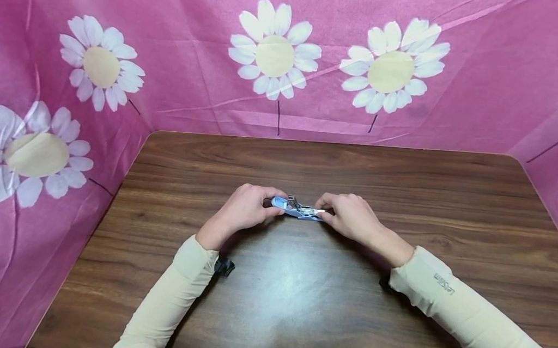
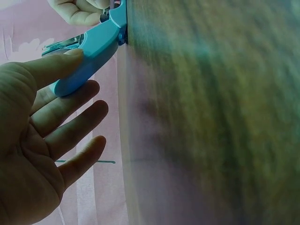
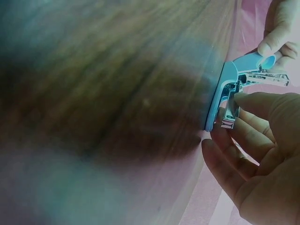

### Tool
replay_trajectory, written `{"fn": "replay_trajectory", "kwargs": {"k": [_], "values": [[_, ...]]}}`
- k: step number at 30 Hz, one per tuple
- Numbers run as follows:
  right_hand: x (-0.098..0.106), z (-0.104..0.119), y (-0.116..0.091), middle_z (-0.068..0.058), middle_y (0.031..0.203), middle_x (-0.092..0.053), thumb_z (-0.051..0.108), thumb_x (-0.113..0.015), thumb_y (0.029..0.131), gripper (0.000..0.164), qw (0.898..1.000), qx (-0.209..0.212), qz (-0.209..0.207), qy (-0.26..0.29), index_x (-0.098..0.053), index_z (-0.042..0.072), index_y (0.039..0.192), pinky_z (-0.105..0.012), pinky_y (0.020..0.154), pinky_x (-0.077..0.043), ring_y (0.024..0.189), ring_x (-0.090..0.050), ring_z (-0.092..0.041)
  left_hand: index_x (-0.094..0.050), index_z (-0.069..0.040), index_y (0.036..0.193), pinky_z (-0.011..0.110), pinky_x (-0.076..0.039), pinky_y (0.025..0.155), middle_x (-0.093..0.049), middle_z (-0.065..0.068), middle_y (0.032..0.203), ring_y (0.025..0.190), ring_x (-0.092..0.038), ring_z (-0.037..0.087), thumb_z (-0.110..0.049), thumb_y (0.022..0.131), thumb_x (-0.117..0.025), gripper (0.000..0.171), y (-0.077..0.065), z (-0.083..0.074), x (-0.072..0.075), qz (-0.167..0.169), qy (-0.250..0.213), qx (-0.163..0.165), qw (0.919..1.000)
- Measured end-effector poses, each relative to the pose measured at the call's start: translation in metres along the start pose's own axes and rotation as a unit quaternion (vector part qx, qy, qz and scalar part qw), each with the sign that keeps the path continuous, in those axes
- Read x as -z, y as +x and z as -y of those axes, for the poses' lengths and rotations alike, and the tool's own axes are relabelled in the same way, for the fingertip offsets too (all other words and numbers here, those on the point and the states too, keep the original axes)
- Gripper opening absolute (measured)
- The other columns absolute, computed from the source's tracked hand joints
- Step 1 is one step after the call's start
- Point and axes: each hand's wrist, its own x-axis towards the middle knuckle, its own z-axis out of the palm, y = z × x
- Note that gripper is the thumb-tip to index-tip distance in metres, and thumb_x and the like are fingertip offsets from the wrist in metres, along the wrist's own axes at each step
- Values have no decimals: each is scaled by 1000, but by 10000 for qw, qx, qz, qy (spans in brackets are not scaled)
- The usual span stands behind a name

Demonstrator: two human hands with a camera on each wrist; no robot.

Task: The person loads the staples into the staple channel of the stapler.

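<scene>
A light-blue stapler point(image 1: 298, 210) lies on the table, folded wide open between both hands. Its metal inner parts point(image 3: 229, 108) show in the right wrist view. My left hand point(image 1: 248, 207) pinches the rounded blue cover point(image 2: 96, 51) at the left end between thumb and fingers, the other fingers spread loosely. At the opposite end, my right hand point(image 1: 351, 215) pinches the metal staple channel with thumb and fingers. The blue base point(image 3: 214, 105) rests along the tabletop. Whether staples sit in the channel is too small to tell.
A brown wood-grain table point(image 1: 299, 170) spreads beneath both arms. Behind it and at the sides hangs a pink cloth point(image 1: 183, 79) printed with white daisies. Dark straps point(image 1: 224, 267) show near the wrists, by the cream sleeves point(image 1: 171, 291).
</scene>
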Motion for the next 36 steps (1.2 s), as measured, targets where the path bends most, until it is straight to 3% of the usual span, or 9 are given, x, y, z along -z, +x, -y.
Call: {"fn": "replay_trajectory", "kwargs": {"k": [20,26,30,36], "values": [[4,2,-3,5,88,-76,24,-74,92,12,9999,64,-48,-105,-76,21,104,-44,66,-52,65,-57,-12,-75,-26,118,25,-40,58,-70,-12,79,55,-45,5,-33,91,-77,29,1,-4,4,8,63,-79,9999],[3,3,-5,4,95,-78,20,-74,92,11,9999,68,2,135,-77,20,103,-44,75,-56,78,-68,-15,-75,-25,119,25,-41,61,-73,-11,87,58,-46,6,-33,91,-76,29,-2,-4,3,11,75,-98,9999],[1,3,-6,3,97,-79,19,-75,91,10,9993,27,16,385,-77,19,101,-45,80,-57,87,-73,-16,-75,-24,117,24,-41,60,-72,-11,83,58,-46,6,-32,91,-77,28,-5,-4,2,-2,59,-90,9999],[0,2,-8,3,98,-80,20,-75,91,11,9988,6,17,487,-77,21,102,-43,78,-57,85,-72,-13,-75,-25,117,24,-41,57,-65,-14,67,53,-48,2,-32,91,-77,28,-6,-4,2,-14,-39,-85,10000]]}}
